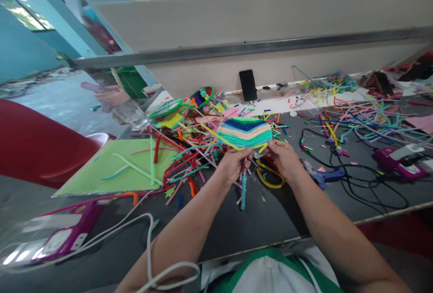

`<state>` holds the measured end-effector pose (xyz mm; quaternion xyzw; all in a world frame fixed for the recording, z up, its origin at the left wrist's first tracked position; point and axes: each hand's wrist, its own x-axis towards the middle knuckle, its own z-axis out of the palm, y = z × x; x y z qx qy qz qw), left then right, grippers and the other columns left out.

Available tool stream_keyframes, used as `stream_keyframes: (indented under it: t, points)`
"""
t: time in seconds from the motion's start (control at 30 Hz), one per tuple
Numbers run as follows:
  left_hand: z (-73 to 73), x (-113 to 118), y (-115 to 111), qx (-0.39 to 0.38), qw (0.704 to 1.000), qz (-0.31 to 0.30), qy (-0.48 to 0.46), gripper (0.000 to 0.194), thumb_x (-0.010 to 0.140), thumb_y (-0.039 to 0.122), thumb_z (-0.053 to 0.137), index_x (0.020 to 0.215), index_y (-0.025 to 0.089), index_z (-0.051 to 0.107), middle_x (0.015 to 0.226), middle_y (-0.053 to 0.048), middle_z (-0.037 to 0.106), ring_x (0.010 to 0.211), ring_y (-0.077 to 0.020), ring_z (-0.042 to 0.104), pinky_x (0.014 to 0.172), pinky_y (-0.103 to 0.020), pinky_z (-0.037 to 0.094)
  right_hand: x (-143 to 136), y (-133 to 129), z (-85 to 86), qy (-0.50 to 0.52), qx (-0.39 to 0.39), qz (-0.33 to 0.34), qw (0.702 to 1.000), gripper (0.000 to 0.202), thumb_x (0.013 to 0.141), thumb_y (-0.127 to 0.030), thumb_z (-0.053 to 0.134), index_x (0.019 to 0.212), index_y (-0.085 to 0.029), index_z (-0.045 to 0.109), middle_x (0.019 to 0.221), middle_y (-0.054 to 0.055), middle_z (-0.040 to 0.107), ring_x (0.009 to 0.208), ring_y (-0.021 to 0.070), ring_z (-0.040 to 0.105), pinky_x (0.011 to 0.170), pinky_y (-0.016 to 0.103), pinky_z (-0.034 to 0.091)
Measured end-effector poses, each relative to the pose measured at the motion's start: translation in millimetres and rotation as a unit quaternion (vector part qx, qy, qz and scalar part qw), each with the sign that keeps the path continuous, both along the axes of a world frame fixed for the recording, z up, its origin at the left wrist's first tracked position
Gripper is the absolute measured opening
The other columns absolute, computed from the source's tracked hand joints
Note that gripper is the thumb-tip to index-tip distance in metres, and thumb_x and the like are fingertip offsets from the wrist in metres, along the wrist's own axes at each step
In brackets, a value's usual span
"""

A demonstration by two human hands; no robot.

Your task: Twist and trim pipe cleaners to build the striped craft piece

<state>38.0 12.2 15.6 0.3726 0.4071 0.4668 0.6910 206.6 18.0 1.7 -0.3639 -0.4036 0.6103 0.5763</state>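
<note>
A striped fan-shaped piece (pixel 245 131) made of pipe cleaners, in green, navy, light blue, cream and teal rows, is held up over the table. My left hand (pixel 235 165) is closed around its lower edge, where a stick-like handle wrapped in blue (pixel 243 190) hangs down. A yellow pipe cleaner (pixel 221 138) runs along the bottom edge of the piece. At the right lower corner my right hand (pixel 283 157) pinches the yellow pipe cleaner near its end. Below and between the hands lie yellow-handled scissors (pixel 270 179), partly hidden by my right hand.
Tangled pipe cleaners (pixel 189 148) cover the table's left middle, with more (pixel 361 117) at right. A blue glue gun (pixel 326 175) and black cables lie right of my arm. A phone (pixel 248 85) leans on the partition. Purple power strips (pixel 72 232) and a green sheet (pixel 91 171) lie left.
</note>
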Motion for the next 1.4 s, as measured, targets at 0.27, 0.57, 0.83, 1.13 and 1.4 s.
stream_keyframes:
  t: [0.27,0.57,0.83,1.13,1.4]
  points:
    - [-7.4,-1,4,0.005,1.0,0.022,-0.006,0.028,0.063,0.032,0.077,0.062,0.011,0.059,0.056,0.001,0.056,0.036,-0.0046,0.045,0.035,-0.019,0.027,3,-1,5.1,-0.026,-0.008,0.065,0.998,0.034,0.069,-0.048,0.069,0.082,-0.017,0.068,0.083,0.006,0.071,0.075,0.0183,0.063,0.074,0.032,0.05]
    - [-9.5,0,4,0.008,0.999,0.027,-0.018,0.027,0.065,0.031,0.077,0.064,0.01,0.059,0.056,0.001,0.056,0.037,-0.0043,0.044,0.035,-0.018,0.027,-1,-10,15.8,0.01,0.05,0.132,0.99,0.038,0.053,-0.022,0.074,0.091,-0.02,0.067,0.091,0.003,0.071,0.084,0.0197,0.065,0.082,0.033,0.048]
    - [-8.6,3,2,0.006,0.999,0.031,-0.025,0.025,0.065,0.029,0.076,0.064,0.01,0.059,0.056,0.002,0.056,0.036,-0.0039,0.044,0.033,-0.018,0.027,-2,-7,7.6,-0.028,0.063,0.086,0.994,0.034,0.061,-0.026,0.072,0.093,-0.021,0.064,0.089,0.001,0.067,0.08,0.0169,0.061,0.077,0.03,0.046]
    - [-9.8,7,-1,0.006,0.998,0.05,-0.036,0.025,0.064,0.028,0.077,0.067,0.011,0.06,0.056,0.002,0.055,0.037,-0.0039,0.044,0.034,-0.017,0.029,-1,-2,0.9,-0.369,0.251,-0.271,0.853,0.013,0.072,-0.029,0.064,0.067,-0.019,0.058,0.082,0.004,0.059,0.082,0.019,0.055,0.078,0.032,0.043]
    - [-10.3,9,-2,-0.013,0.997,0.049,-0.052,0.026,0.063,0.028,0.077,0.07,0.011,0.059,0.056,0.003,0.055,0.037,-0.0044,0.044,0.034,-0.017,0.03,0,-6,0.9,-0.376,0.267,-0.292,0.838,0.015,0.082,-0.03,0.058,0.072,-0.021,0.064,0.077,0.004,0.064,0.078,0.0193,0.059,0.078,0.034,0.043]
